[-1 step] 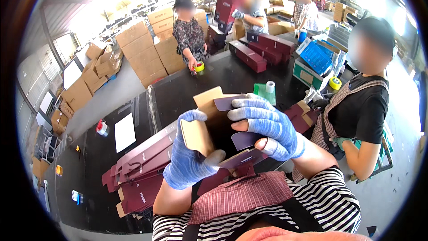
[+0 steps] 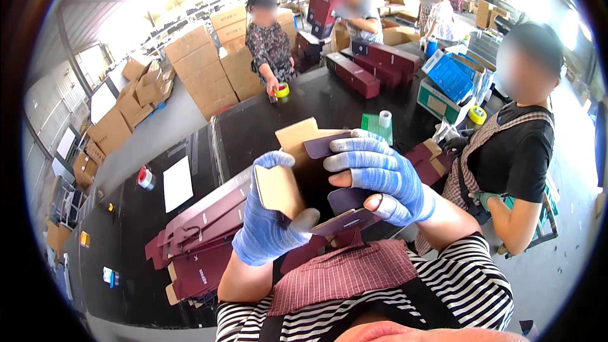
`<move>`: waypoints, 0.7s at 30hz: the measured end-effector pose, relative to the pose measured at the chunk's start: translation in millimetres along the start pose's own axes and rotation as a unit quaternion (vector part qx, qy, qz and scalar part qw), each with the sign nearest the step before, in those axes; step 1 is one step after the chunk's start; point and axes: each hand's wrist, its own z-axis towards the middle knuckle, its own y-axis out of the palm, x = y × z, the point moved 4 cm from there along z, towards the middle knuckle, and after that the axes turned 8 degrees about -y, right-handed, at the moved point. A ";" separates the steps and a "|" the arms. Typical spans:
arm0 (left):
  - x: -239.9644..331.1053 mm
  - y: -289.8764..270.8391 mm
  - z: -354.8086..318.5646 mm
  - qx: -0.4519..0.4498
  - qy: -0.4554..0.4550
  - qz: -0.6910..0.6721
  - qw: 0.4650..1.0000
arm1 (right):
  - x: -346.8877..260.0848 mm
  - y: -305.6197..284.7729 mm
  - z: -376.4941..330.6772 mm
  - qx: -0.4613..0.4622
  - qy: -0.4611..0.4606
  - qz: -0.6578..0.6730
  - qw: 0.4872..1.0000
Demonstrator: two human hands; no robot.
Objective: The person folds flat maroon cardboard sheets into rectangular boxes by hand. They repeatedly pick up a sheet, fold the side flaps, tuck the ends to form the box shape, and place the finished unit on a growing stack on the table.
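**2 gloved hands gripped a maroon carton above the black table**

The folding carton (image 2: 320,183), maroon outside and tan inside, was held up close to the person's chest, above the near edge of the black table (image 2: 266,126). The left hand (image 2: 269,228), in a blue glove, was closed around the carton's left tan flap, thumb pressed on its lower corner. The right hand (image 2: 380,177), also gloved with bare fingertips showing, was clamped over the carton's right side, fingers spread across the maroon flaps. Left of the carton and lower, a stack of flat maroon cartons (image 2: 202,240) lay on the table. Beyond the carton stood a green pad (image 2: 373,128) with a white tape roll (image 2: 385,118). Right of the carton, a co-worker in a black shirt (image 2: 516,158) stood close.
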 end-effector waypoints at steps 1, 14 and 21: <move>-2.0 1.1 -0.2 0.001 -0.004 -0.022 1.000 | 0.9 1.1 -0.2 -0.028 -0.011 -0.010 0.999; 4.4 3.5 -0.9 -0.013 -0.011 0.002 1.000 | -4.0 -12.9 17.3 -0.029 0.069 -0.020 0.997; 5.0 15.4 4.2 0.045 0.127 -0.051 0.990 | -3.3 -9.3 19.4 -0.053 0.042 0.001 0.998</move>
